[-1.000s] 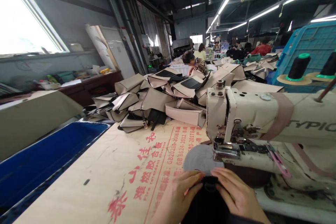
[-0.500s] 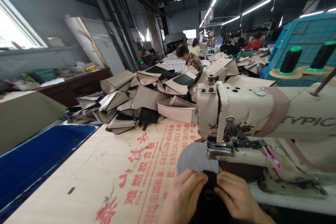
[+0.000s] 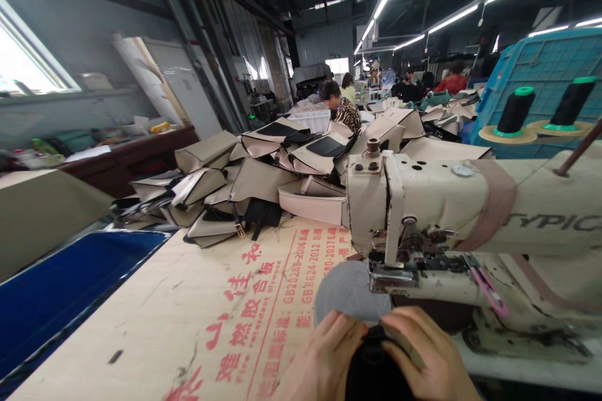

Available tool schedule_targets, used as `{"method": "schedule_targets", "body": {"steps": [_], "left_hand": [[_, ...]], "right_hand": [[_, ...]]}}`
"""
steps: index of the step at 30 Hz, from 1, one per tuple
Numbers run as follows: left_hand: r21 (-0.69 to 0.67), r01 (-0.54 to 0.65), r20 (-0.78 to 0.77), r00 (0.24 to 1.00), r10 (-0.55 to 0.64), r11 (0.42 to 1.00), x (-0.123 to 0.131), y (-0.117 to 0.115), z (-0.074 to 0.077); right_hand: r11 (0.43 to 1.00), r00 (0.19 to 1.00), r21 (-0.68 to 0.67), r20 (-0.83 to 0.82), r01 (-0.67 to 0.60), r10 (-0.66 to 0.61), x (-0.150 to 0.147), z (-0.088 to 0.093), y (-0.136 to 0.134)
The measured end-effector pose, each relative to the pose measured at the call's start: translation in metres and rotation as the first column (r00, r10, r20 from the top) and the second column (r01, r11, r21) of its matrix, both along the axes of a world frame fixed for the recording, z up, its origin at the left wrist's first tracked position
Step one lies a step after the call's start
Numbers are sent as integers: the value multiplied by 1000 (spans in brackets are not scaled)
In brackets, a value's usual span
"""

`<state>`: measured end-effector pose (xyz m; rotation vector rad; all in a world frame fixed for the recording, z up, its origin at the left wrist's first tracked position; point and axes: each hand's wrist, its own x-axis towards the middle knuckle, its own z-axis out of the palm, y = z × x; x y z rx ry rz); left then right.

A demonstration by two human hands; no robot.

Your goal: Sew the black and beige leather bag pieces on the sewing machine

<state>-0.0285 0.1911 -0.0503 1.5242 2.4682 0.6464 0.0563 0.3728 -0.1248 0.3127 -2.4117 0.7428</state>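
At the lower middle, my left hand [image 3: 327,351] pinches the left edge of a black strap piece [image 3: 375,373]. My right hand [image 3: 426,351] grips its right edge, thumb below and fingers over the top. A ring-like fitting seems to sit near its upper end, though it is dark and hard to make out. The lower part runs out of the frame. Just beyond my fingers lies a round grey disc [image 3: 350,294], below the head of a cream sewing machine [image 3: 371,194]. Both hands are apart from the machine's needle area.
A printed plywood board [image 3: 188,301] spans the left and middle. Beige and black bag pieces [image 3: 263,182] are heaped behind it. A blue bin [image 3: 70,282] stands left. Black thread cones [image 3: 516,111] and a blue crate [image 3: 531,62] are at right. A person [image 3: 347,114] sits beyond the heap.
The strap's upper end, which stood up between my fingers, is now lower and mostly covered by them. My right hand has closed further over the top. The view has shifted slightly.
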Motion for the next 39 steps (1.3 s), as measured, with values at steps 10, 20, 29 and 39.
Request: {"method": "schedule_targets", "body": {"steps": [10,20,29,39], "left_hand": [[93,-101,271,960,72,991,2,10,4],[177,-189,467,880,86,966,0,-5,-3],[157,-440,445,831,335,884,-18,13,-33],[-76,-114,37,992,117,991,-104,71,16]], "right_hand": [[982,983,110,122,-152,139,-7,-1,6],[951,907,-248,331,-182,260,-8,16,13],[884,887,-466,396,-27,236,-15,26,9],[363,904,-905,331,222,272,-49,-15,-28]]}}
